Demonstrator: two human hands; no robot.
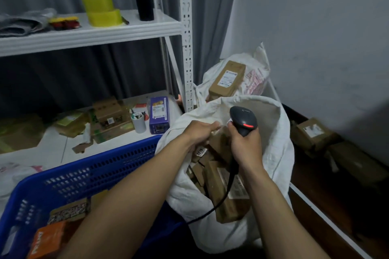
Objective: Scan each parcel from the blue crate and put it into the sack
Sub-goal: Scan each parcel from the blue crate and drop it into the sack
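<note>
Risk first: the scanner (243, 120) is sitting v. close to the parcel (219, 142), head tilting over its top edge, so the beam could be missing the barcode, which I can't see from here. A missed read would be sending an unscanned parcel into the sack (280, 143). Also the cable (221, 202) is trailing across the sack mouth over the packed boxes, so dropping the parcel in could be snagging it. Left hand (200, 132) is gripping the parcel from the crate side, fingers pressed together over its upper edge, thumb hidden, holding it just above the boxes in the sack. Right hand (246, 147) is wrapping the scanner handle, fingers closing round it, trigger finger not visible, red light glowing. Both forearms are reaching fwd over the sack. Blue crate (94, 174), lower left, is holding more parcels, incl. an orange box (48, 239).
</note>
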